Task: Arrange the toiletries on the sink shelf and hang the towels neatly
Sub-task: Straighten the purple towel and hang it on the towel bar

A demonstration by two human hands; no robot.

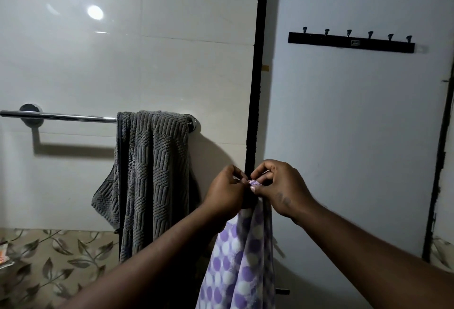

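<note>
- Both hands are up: left hand and right hand pinch the top edge of the dotted towel, fingertips nearly touching.
- The towel hangs straight down from the pinch, long axis vertical, against the dark door frame.
- The hook rack sits up and right, nearer the right hand; the bare rail lies left, past the grey towel.

One towel hangs over the right end of the rail. Nearer, to its right, the left hand and right hand pinch a second towel; a hook rack sits above, far right.
</note>
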